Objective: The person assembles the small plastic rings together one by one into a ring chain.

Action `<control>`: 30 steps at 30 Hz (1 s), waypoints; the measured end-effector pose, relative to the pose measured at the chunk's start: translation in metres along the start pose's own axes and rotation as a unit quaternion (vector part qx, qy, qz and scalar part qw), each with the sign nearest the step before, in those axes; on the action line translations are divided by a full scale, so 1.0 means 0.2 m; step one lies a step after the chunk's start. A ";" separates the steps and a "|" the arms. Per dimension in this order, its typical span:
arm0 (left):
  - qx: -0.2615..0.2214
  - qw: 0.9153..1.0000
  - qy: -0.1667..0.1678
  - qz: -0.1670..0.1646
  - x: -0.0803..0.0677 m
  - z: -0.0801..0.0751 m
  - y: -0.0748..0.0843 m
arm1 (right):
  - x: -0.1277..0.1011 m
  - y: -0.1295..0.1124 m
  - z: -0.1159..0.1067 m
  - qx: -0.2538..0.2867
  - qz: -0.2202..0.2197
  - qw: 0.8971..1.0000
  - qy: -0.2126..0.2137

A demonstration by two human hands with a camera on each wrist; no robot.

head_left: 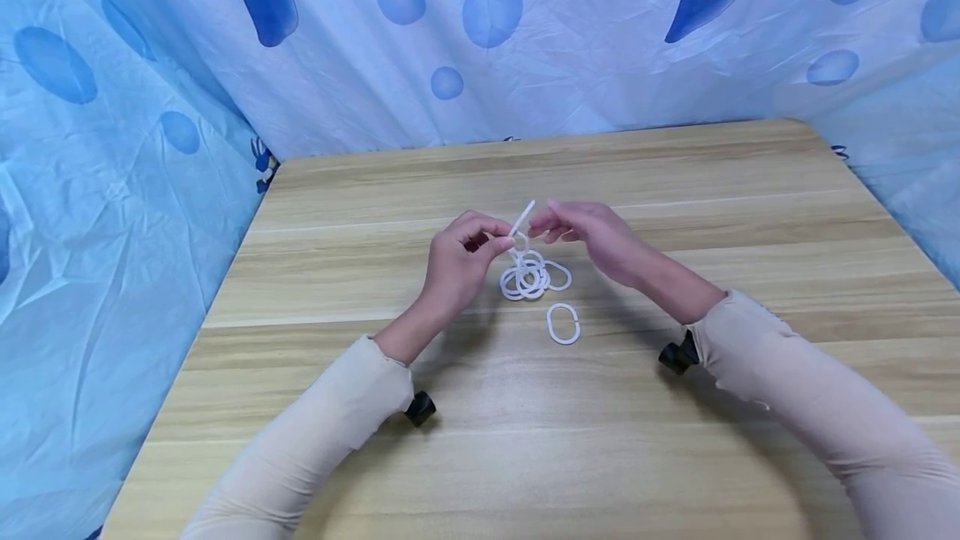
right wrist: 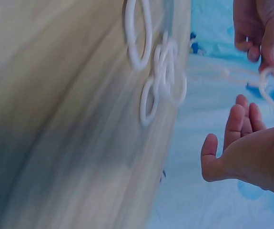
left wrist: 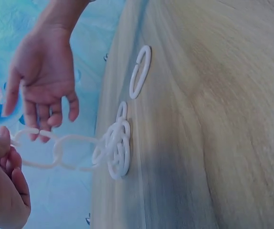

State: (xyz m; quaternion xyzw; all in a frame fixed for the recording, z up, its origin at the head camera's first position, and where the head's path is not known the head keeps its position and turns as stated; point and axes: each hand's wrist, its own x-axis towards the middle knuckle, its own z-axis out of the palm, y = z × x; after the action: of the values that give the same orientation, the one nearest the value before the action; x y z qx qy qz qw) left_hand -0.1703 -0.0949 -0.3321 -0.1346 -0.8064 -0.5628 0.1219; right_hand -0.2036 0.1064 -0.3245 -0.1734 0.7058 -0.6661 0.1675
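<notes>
My left hand point(head_left: 459, 261) pinches a white plastic link point(head_left: 522, 218) between thumb and fingertips, above the table. From it more links hang down as a chain point(left wrist: 60, 151) to a small heap of white links point(head_left: 529, 277) on the wood. Just right of the raised link is my right hand point(head_left: 600, 238), its fingers loosely extended with nothing between them; in the right wrist view the right hand point(right wrist: 251, 148) shows its thumb apart from the fingers. One separate oval link point(head_left: 563, 324), with a small gap in its side, lies on the table in front of the heap.
The wood-grain table point(head_left: 525, 448) stretches around the links and under both forearms. Blue patterned cloth point(head_left: 345, 65) hangs behind it and at the sides. A small black device point(head_left: 421, 408) is strapped at the left wrist, another black device point(head_left: 678, 354) at the right.
</notes>
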 end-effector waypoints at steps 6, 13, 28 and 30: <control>-0.061 0.994 0.005 -0.090 0.00 -0.02 0.01 | -0.01 0.01 -0.08 -0.065 0.036 0.997 0.019; -0.094 0.987 0.004 -0.130 0.01 -0.03 0.02 | 0.00 0.06 -0.13 -0.193 0.000 0.981 -0.005; -0.125 0.980 0.000 -0.156 0.02 -0.03 0.02 | 0.04 0.17 -0.11 -0.391 -0.039 0.910 -0.129; -0.126 0.979 -0.003 -0.159 0.02 -0.03 0.02 | 0.05 0.19 -0.11 -0.420 -0.053 0.896 -0.133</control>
State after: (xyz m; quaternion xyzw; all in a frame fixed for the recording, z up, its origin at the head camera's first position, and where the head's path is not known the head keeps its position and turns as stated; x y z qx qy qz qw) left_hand -0.1729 -0.0983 -0.3249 -0.0206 -0.7402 -0.6720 0.0106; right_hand -0.2228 0.1225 -0.3608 -0.3517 0.8807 -0.2867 0.1356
